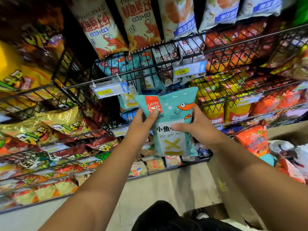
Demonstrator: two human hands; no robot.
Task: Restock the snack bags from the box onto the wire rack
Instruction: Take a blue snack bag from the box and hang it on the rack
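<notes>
We see a pale beige floor (20, 220) at the bottom. Black wire rack (241, 42) tiers fill the back and both sides, all stocked. A yellow price tag (181, 71) clips to a front rail. Indoor light, dim; the edges are blurred.

A yellow 4.00 price label (181, 71) and a blurred one (105, 92) hang above the pale floor (33, 219).

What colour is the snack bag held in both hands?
The snack bag is teal with a red label, orange shrimp and yellow cross, seen in the head view.
</notes>
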